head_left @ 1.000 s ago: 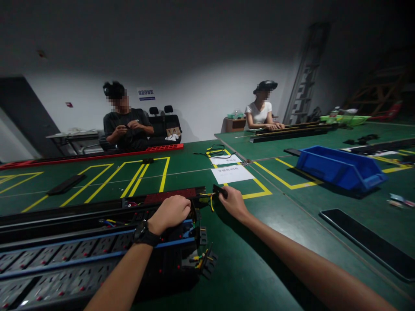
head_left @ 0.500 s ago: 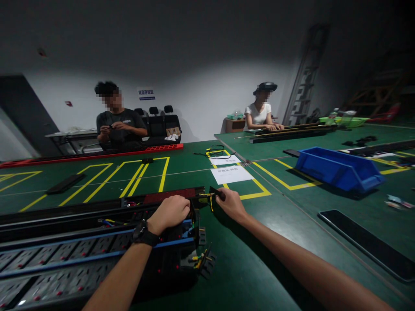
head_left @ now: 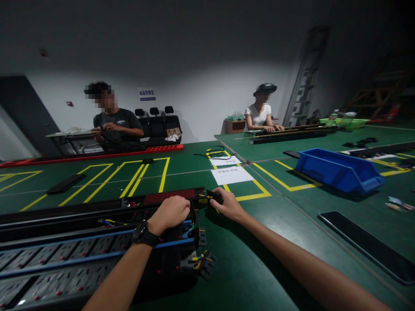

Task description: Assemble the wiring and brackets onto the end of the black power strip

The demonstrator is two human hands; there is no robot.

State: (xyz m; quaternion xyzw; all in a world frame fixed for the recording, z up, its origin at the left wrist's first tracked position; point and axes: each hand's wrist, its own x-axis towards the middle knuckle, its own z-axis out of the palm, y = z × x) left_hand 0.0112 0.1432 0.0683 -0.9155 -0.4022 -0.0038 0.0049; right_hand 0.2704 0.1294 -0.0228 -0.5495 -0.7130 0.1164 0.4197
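Several long black housings with blue strips and slotted socket faces lie side by side at the lower left. My left hand, a black watch on its wrist, rests with curled fingers on the right end of the housings; what lies under the fingers is hidden. My right hand pinches a small black end piece just beyond the end of the farthest housing, which has a dark red strip. Yellow wire shows beside the piece. Another black end piece hangs on wires at the nearest housing's end.
A blue bin and a dark phone-like slab lie on the green table to the right. Paper labels and a black cable are ahead. Two people sit across the table, their hands on parts.
My right hand has turned the black end piece, so its flat side shows more, and the yellow wire is less visible. My left hand has stayed put. The person at left has leaned left.
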